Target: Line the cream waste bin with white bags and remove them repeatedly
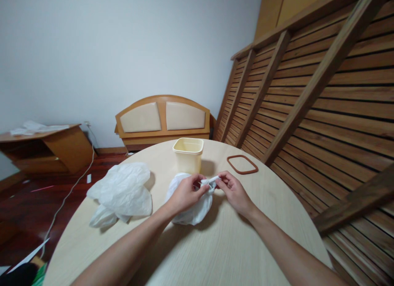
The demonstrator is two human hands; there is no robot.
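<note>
A full-looking white plastic bag point(193, 210) rests on the round table, its twisted top pinched between both hands. My left hand point(188, 190) grips the bag's neck from the left with thumb and fingertips. On the other side, my right hand point(234, 191) pinches a rolled end of the same plastic. Just behind the bag stands a cream-coloured bin point(188, 157), upright and without its rim. The brown rounded-square ring point(243, 172) lies flat to the right of the bin. What the bag contains is hidden.
Another crumpled white plastic bag point(124, 191) lies on the left of the wooden table point(243, 245). Leaning at the right is a large slatted wooden frame point(308, 97). Beyond the table are a headboard point(163, 130), a low cabinet point(67, 150) and a cable point(72, 191) on the floor.
</note>
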